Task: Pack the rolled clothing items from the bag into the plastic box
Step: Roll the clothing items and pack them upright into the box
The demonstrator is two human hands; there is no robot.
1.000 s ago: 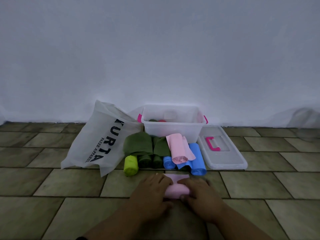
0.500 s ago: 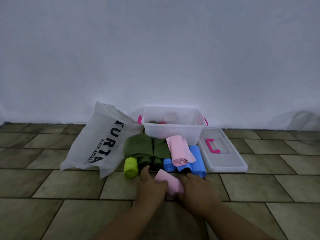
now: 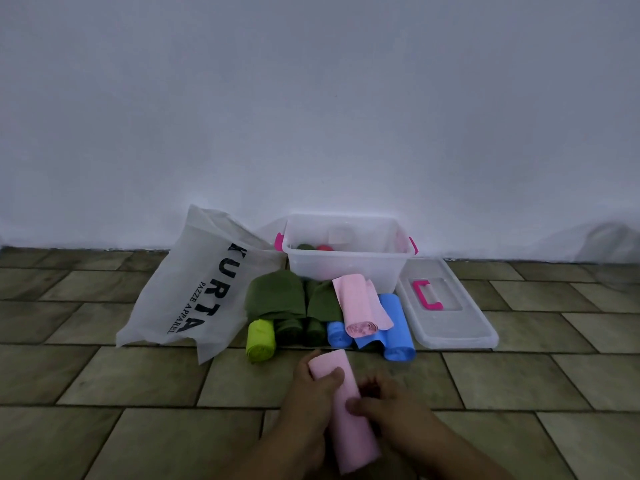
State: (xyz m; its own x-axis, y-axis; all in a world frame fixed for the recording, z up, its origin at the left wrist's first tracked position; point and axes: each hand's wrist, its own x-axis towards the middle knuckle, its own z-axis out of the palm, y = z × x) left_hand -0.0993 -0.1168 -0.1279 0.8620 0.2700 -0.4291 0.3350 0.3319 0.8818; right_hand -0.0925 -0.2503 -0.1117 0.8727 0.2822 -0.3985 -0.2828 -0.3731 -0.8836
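Right now the person has a pink roll [image 3: 351,438] in both hands, low over the floor [image 3: 104,375], at 6 o'clock from the box [image 3: 346,268]. I cannot tell whether it touches the tiles. It lies lengthwise, with its far end tipped toward 11 o'clock.

The left hand [image 3: 304,403] has its grip clamped on the far half, thumb across the top and fingers round the 9 o'clock side. The right hand [image 3: 394,410] has its grip on the middle from 3 o'clock, thumb pressed on the cloth and the other fingers curled.

Just past the roll's far end, more rolls line the front of the box. A lime roll [image 3: 259,341] lies at the 9 o'clock end, then green rolls [image 3: 275,296] and blue rolls [image 3: 396,327]. A second pink roll [image 3: 360,306] lies on top of the blue ones.

The box stands open against the wall [image 3: 311,116]. A green and a red bundle [image 3: 324,247] show inside it. Its lid [image 3: 457,327] lies flat at 3 o'clock of the box, and the bag [image 3: 194,282] slumps at 9 o'clock.
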